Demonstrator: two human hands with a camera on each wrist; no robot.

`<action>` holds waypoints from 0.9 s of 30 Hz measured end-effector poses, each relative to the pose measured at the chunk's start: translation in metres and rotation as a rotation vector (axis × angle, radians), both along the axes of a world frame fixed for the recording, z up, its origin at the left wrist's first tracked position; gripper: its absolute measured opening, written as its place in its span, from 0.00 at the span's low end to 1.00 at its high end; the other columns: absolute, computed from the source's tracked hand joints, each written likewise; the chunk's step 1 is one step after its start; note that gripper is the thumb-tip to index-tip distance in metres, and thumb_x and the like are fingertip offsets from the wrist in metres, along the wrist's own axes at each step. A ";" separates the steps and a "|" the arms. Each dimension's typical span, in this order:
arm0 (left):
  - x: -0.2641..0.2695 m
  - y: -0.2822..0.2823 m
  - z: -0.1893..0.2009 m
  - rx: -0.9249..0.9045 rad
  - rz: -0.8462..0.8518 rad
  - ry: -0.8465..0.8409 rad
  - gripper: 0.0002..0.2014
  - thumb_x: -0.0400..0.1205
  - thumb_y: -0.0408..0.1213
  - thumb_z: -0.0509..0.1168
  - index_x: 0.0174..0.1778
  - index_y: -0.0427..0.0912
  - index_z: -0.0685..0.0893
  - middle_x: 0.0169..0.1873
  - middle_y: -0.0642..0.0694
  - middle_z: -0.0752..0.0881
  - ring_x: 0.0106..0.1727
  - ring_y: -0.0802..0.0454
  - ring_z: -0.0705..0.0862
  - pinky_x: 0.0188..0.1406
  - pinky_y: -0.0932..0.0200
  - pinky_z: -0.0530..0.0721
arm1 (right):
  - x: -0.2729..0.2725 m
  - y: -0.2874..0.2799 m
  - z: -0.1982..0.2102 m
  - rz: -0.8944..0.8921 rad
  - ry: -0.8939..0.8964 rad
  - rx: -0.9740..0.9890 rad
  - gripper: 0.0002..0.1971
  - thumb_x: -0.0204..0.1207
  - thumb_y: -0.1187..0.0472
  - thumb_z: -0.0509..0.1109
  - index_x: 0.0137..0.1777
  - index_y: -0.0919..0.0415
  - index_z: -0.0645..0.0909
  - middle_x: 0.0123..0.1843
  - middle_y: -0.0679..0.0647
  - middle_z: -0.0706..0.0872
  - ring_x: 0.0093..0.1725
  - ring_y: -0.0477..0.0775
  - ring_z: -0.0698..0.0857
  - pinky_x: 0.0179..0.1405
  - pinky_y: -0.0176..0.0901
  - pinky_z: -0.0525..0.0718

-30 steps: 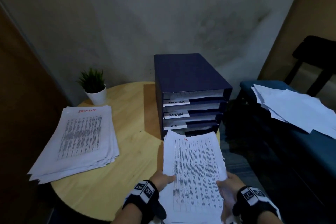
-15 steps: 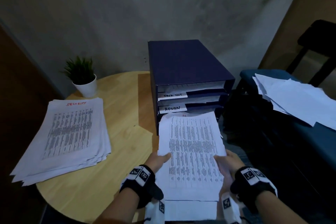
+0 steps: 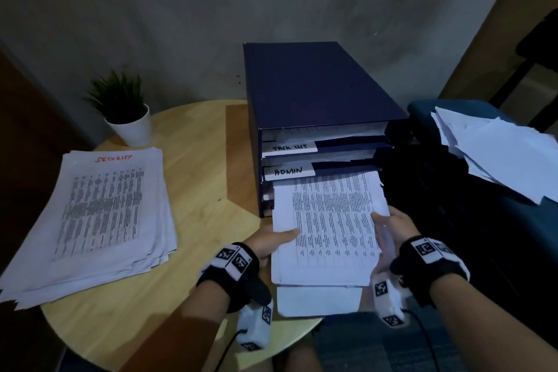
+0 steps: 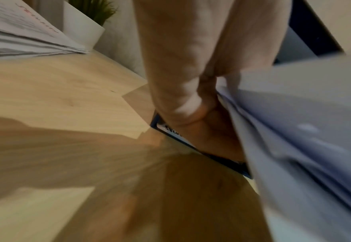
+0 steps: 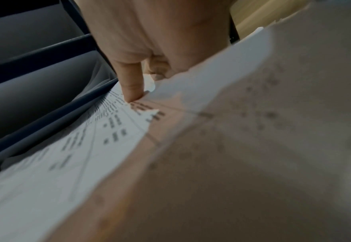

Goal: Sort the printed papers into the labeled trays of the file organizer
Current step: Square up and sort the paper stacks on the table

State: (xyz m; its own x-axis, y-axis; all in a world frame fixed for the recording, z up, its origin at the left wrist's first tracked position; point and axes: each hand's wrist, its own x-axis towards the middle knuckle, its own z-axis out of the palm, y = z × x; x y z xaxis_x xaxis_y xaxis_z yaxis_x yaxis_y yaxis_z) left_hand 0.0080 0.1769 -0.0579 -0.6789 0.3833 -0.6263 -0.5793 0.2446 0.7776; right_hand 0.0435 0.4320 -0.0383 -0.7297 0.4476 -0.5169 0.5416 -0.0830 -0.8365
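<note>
Fingers of the left hand [image 3: 269, 243] and right hand [image 3: 392, 225] pinch the side edges of a printed stack [image 3: 329, 226], its far end entering the organizer [image 3: 314, 90] slot below the ADMIN label [image 3: 288, 171]. On the bench [image 3: 199, 190] lie a SECURITY pile [image 3: 96, 214] and a plant [image 3: 125, 113].

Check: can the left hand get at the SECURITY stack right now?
Probably not yet: the left hand grips the paper sheaf half-fed into the organizer. The SECURITY stack itself lies uncovered on the table.
</note>
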 end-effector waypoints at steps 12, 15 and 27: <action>-0.045 0.011 0.005 -0.040 0.367 0.109 0.36 0.83 0.42 0.64 0.82 0.34 0.55 0.82 0.40 0.61 0.82 0.43 0.61 0.79 0.50 0.62 | -0.037 -0.024 0.016 -0.016 0.096 0.038 0.06 0.77 0.61 0.71 0.51 0.62 0.80 0.51 0.61 0.85 0.40 0.54 0.81 0.42 0.45 0.81; -0.057 0.023 0.011 0.008 0.443 0.078 0.36 0.83 0.43 0.64 0.82 0.35 0.53 0.82 0.40 0.59 0.82 0.43 0.60 0.78 0.50 0.61 | -0.023 -0.022 0.018 0.001 0.091 -0.070 0.17 0.67 0.55 0.80 0.53 0.58 0.81 0.43 0.56 0.84 0.45 0.63 0.83 0.46 0.51 0.74; -0.035 0.019 -0.003 0.170 0.199 -0.112 0.22 0.77 0.40 0.72 0.67 0.42 0.77 0.64 0.47 0.83 0.64 0.46 0.82 0.65 0.49 0.82 | -0.038 -0.028 -0.004 -0.290 0.201 -0.063 0.30 0.81 0.63 0.65 0.81 0.62 0.60 0.75 0.58 0.73 0.74 0.61 0.73 0.73 0.51 0.70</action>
